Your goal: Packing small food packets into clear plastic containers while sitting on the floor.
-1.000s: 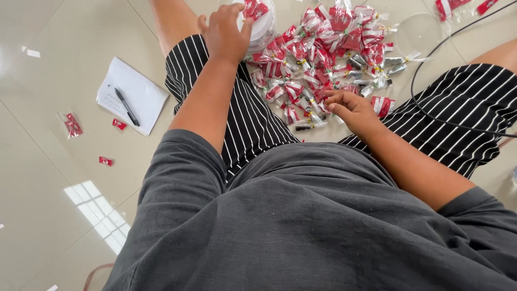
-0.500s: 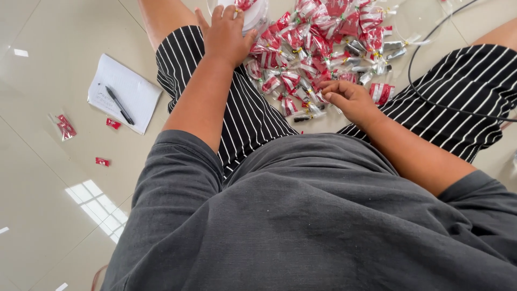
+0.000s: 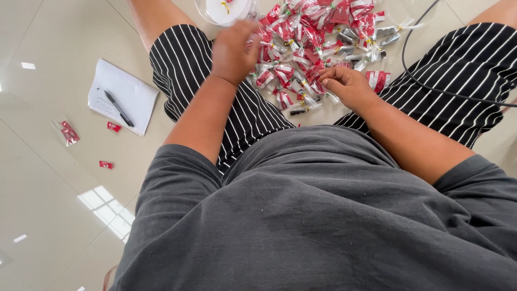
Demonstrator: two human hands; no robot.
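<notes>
A heap of small red-and-clear sachets (image 3: 315, 40) lies on the tiled floor between my legs in striped shorts. My left hand (image 3: 232, 51) hovers over the heap's left edge, back of the hand up, fingers curled down; whether it holds a sachet is hidden. My right hand (image 3: 347, 86) rests at the heap's near edge with fingers pinched on a small sachet (image 3: 328, 97). A clear round container (image 3: 226, 11) stands just beyond my left hand.
A white notepad (image 3: 121, 94) with a black pen (image 3: 118, 108) lies on the floor to the left. A few loose red sachets (image 3: 70, 133) lie near it. A black cable (image 3: 441, 89) runs across my right thigh.
My left hand has drawn back from the container toward the heap's left edge. The view has tilted, so everything sits lower in the frame. My right hand stays at the heap's near edge.
</notes>
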